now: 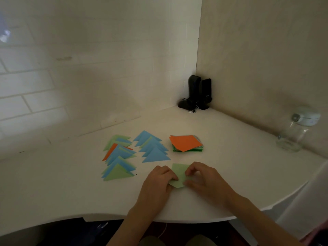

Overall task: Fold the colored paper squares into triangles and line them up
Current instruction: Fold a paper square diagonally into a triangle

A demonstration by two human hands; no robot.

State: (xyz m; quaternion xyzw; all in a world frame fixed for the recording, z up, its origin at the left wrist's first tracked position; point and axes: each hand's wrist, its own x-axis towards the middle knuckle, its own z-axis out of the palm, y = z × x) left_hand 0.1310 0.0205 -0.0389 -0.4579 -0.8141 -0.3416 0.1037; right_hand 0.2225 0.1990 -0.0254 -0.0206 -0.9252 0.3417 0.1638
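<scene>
Head view, near to far: my left hand [158, 178] and right hand [204, 176], fingers pinching a light green paper square [178, 172] set corner-away on the white bench [71, 183]. Beyond: two overlapping rows of folded triangles [120, 157], apexes away; orange-topped paper stack [186, 143]; glass jar [292, 134]; black speakers [198, 93] in the tiled corner, lettering unreadable.

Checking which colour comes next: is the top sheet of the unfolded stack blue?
No, the top sheet of the unfolded stack is orange, with green sheets showing at the edges beneath it.
</scene>
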